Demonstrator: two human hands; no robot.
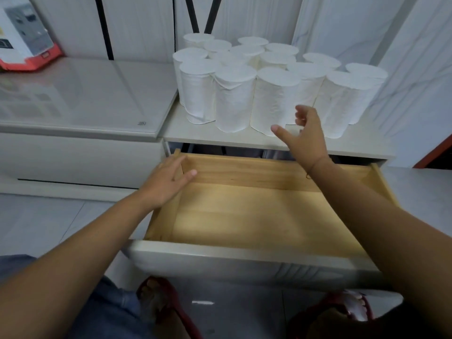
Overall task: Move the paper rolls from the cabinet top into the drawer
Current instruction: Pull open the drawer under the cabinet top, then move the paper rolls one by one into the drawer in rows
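My left hand (pixel 166 183) lies loose-fingered at the ten-o'clock corner of the open drawer (pixel 244 216); my right hand (pixel 307 139), fingers spread and empty, hangs just before the front rolls at twelve. Beyond, the paper rolls (pixel 271 99) stand packed upright on the cabinet top (pixel 195 133): light and squashy, I judge, best wrapped gently mid-body.

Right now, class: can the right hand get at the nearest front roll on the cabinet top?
Probably yes. The right hand is open and held up just in front of the front roll, and nothing lies between them.
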